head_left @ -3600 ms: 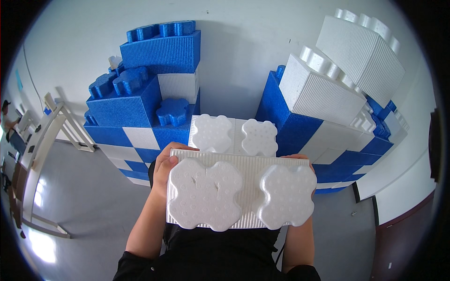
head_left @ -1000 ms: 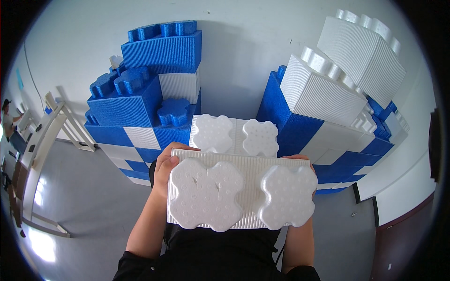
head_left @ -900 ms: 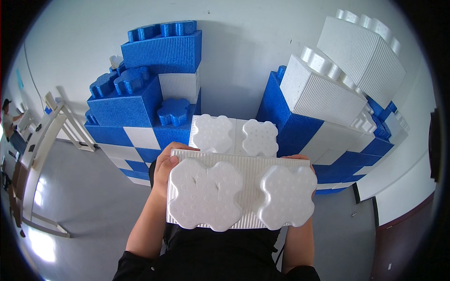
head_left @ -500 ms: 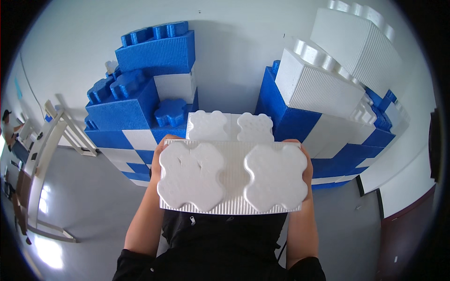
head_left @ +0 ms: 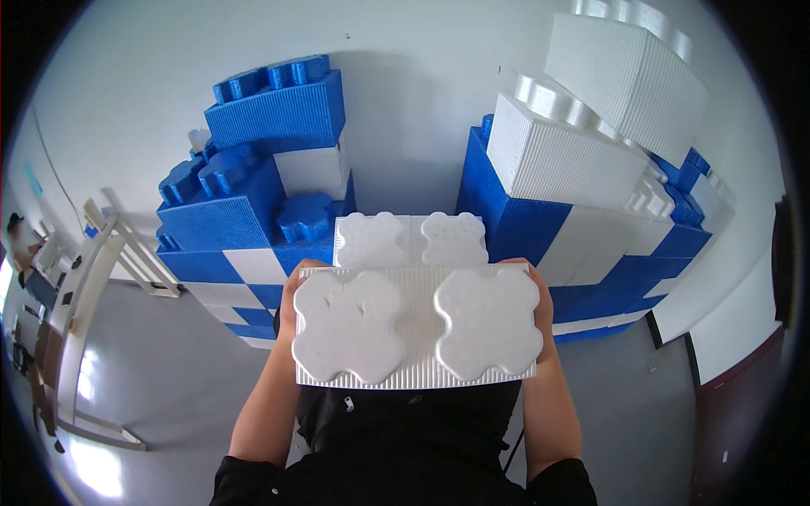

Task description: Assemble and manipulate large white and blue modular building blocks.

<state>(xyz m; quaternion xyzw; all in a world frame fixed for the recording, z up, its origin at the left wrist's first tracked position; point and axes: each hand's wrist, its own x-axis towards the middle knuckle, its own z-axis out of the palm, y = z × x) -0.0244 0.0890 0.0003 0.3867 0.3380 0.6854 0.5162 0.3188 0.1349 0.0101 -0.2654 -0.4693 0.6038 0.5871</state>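
Observation:
Between my two hands is a large white foam building block [head_left: 419, 329], ribbed on its sides, with two clover-shaped studs facing up. My left hand [head_left: 292, 291] grips its left end, and my right hand [head_left: 541, 295] grips its right end; the block hides part of the fingers. Just beyond it shows another white block [head_left: 412, 240] with two studs, set in the low middle of a wall of stacked blocks. Whether the held block touches it I cannot tell.
Blue and white blocks rise in a stack on the left [head_left: 215, 223] and a taller stack on the right [head_left: 591, 160], against a pale wall. A pale wooden frame [head_left: 78, 337] stands on the grey floor at left. Farther left is another person [head_left: 29, 261].
The view has tilted slightly, so the stacks sit a little lower in it. The held block looks slightly smaller and has shifted little; both hands keep their grip.

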